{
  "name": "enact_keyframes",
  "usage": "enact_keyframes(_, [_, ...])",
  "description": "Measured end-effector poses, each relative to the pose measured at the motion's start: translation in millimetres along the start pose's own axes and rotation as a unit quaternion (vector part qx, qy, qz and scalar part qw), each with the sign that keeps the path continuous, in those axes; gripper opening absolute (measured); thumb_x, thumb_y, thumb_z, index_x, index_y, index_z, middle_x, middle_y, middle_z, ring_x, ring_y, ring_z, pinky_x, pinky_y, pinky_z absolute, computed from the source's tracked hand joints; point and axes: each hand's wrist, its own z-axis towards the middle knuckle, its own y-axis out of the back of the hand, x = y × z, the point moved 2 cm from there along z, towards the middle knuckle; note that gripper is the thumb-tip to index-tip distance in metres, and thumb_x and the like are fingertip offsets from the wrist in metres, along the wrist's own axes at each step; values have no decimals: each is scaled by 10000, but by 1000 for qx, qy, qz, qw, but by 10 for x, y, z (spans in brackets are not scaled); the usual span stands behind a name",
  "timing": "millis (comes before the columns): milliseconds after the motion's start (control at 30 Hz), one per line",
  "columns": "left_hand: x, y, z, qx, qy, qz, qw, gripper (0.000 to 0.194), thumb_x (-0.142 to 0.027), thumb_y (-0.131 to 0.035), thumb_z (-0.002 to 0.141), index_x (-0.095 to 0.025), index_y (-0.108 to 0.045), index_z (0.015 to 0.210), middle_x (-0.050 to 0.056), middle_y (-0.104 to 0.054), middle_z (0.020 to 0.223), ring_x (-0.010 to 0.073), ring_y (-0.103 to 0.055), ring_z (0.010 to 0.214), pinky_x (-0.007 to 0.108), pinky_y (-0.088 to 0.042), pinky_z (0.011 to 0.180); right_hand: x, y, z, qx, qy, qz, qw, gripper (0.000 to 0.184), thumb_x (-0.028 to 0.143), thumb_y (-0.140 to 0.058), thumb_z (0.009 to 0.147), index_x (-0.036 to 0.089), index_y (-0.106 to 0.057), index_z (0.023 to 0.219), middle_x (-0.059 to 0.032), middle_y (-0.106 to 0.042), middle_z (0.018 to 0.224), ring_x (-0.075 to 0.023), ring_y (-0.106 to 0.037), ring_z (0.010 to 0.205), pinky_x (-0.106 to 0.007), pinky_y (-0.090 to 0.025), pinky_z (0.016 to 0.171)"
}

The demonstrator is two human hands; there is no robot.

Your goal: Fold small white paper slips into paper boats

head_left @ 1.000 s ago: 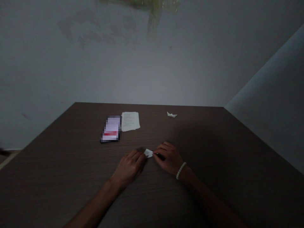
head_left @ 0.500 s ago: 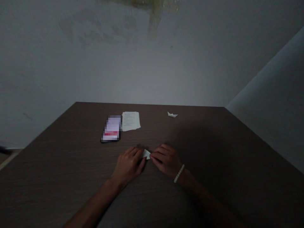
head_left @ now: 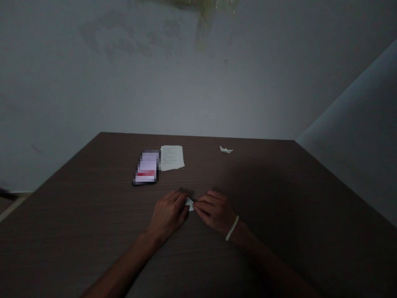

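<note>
Left hand [head_left: 169, 213] and right hand [head_left: 215, 212] are together at lower centre of the frame, resting low over the table, fingers curled in and meeting. Both are closed around a small folded white paper [head_left: 189, 203], pinching it from either side between the fingertips. Most of the paper is covered by the fingers, only a small white corner shows, so its exact shape can't be told. Can't tell either if it's lifted or pressed on the surface. A white bead bracelet [head_left: 232, 228] sits on the right wrist.

The dark wood-grain table [head_left: 93, 236] fills the lower half of the frame. Upper left of the hands, near the far edge, lies a phone [head_left: 145, 167], its screen pixelated, just beside a small stack of printed paper sheets [head_left: 172, 157], nearly touching. Toward the far edge, right of centre and well apart from both hands, sits a small white paper boat [head_left: 226, 150], upright. Behind the table is a grey wall [head_left: 198, 91] with a greenish stain [head_left: 204, 16] at top centre of the frame.
</note>
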Motion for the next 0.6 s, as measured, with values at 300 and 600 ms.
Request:
enact_keyframes(300, [16,45,-4,-52,16,-111,992,309,-299,-502,890,-157,-574,1155,89,-668,989,205,-639,842,343,-536,736,-52,-25,-14,-49,-114,22,992,230,172,-594,842,210,-665,1058,-26,-708,795,-164,-599,711,-287,-478,689])
enact_keyframes(600, [46,70,22,-78,31,-168,982,227,-260,-527,889,-175,-604,1085,45,-667,866,153,-629,739,285,-528,682,-73,-64,-2,-11,-146,80,986,305,169,-602,823,229,-652,1117,-9,-690,759,-159,-601,696,-282,-489,690])
